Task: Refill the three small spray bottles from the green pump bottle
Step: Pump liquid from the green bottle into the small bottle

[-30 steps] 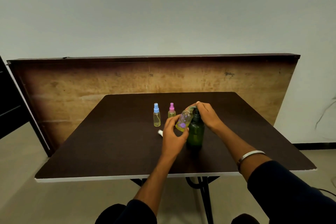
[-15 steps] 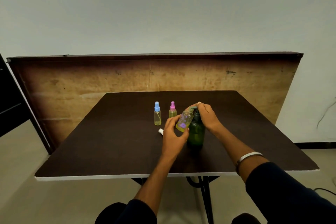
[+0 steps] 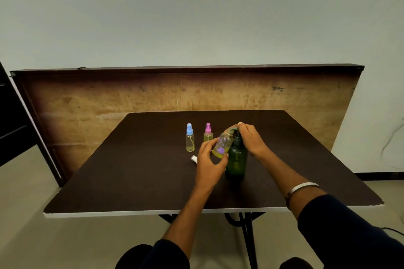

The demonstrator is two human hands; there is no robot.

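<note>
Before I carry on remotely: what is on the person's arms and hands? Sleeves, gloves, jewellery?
Both hands are bare, no gloves: left hand, right hand. Each arm wears a dark navy sleeve, pushed up so the forearms are uncovered: left sleeve, right sleeve. The right wrist carries a plain silver-coloured bangle. No rings or watch can be made out.

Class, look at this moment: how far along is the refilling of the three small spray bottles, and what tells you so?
Looks done: the blue-capped bottle and pink-capped bottle stand capped with yellowish liquid inside. In hand: the left hand holds the uncapped third bottle tilted at the spout while the right hand rests on the green pump bottle. Left: finish filling, then refit the white cap lying on the table.
</note>
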